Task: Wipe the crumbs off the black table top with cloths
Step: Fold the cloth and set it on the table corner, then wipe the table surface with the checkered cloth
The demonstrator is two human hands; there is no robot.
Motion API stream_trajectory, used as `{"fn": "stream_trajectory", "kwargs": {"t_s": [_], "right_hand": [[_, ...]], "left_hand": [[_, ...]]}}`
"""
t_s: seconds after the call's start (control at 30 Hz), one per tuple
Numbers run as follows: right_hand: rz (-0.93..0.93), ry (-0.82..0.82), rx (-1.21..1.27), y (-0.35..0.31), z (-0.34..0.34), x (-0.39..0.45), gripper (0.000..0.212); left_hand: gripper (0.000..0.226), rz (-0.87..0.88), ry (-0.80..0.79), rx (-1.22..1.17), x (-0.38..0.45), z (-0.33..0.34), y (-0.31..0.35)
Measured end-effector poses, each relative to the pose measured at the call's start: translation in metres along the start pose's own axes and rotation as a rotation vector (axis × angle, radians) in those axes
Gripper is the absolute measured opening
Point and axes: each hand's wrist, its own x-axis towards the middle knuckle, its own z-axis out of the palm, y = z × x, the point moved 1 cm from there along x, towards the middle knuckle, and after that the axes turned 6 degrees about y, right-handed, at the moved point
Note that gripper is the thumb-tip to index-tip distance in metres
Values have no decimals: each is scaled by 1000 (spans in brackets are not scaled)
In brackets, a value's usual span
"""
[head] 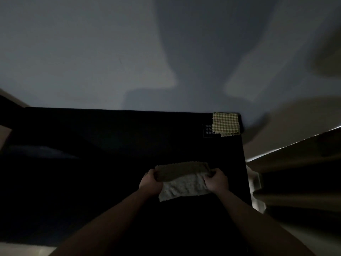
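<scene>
The scene is dim. A pale cloth (184, 183) lies partly folded over on the black table top (110, 145), right of centre. My left hand (150, 182) grips its left end and my right hand (216, 180) grips its right end, with the far half of the cloth turned up between them. A second cloth, yellow and checked (226, 124), lies flat on the far right corner of the table. Crumbs cannot be made out in this light.
A small white printed label (208, 130) sits on the table beside the checked cloth. A pale wall (110, 52) rises behind the table's far edge. To the right stand light-coloured steps or shelves (295, 159) close to the table's side.
</scene>
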Motion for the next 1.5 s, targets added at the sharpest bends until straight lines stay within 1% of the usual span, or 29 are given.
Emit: {"fn": "stream_trajectory", "kwargs": {"t_s": [0.07,0.13,0.17,0.2,0.27,0.33,0.37,0.43,0.47,0.53,0.57,0.6,0.67,0.73,0.8,0.87,0.93,1.03,1.1,1.13,1.23,1.33,1.43,1.5], "right_hand": [[-37,2,57,-18,0,-9,20],[-106,-14,177,-39,4,-24,13],[-154,-47,223,-48,9,-33,12],[-212,-89,251,-55,18,-41,13],[-319,-191,249,-63,40,-54,19],[-377,-303,183,-64,60,-61,28],[-392,-325,149,-64,66,-61,31],[-392,-232,55,-58,71,-52,35],[-351,-180,13,-54,71,-46,42],[-229,-137,-7,-44,73,-36,59],[-193,-126,-1,-39,77,-33,61],[-174,-105,15,-34,82,-29,58],[-148,-35,10,-23,89,-22,42],[-148,18,-84,-17,85,-17,26],[-181,52,-121,-14,68,-11,24],[-232,94,-62,-8,42,1,24],[-219,139,8,-1,10,18,22],[-147,255,10,5,-44,45,24],[-119,309,7,8,-77,63,30],[-126,331,11,8,-92,72,35],[-195,382,-12,2,-120,98,48],[-274,331,-70,-22,-127,126,69],[-400,295,-139,-53,-120,155,86],[-435,254,-234,-68,-112,173,94]], "left_hand": [[70,-42,-24,-68,4,-4,2],[60,-88,-33,-147,6,-9,3],[55,-104,-30,-188,7,-10,3],[49,-122,-25,-216,7,-12,2],[49,-145,2,-258,10,-12,-2],[52,-178,35,-298,11,-12,-6],[49,-182,41,-313,12,-11,-9],[43,-182,33,-307,12,-10,-11],[42,-183,24,-303,10,-9,-11],[40,-178,10,-299,8,-8,-9],[40,-176,6,-301,7,-7,-7],[39,-179,-7,-306,7,-7,-4],[39,-168,-48,-309,10,-5,-1],[46,-141,-103,-311,20,0,-1],[55,-99,-152,-319,26,3,7],[58,-11,-156,-270,26,3,24],[57,87,-126,-135,26,1,42],[57,219,-91,89,32,-7,57],[68,295,-69,268,40,-14,59],[76,310,-82,354,45,-17,58],[105,296,-156,518,59,-25,44],[130,315,-148,632,62,-20,28],[136,369,-140,641,58,-11,22],[137,369,-127,605,56,-9,22]]}}
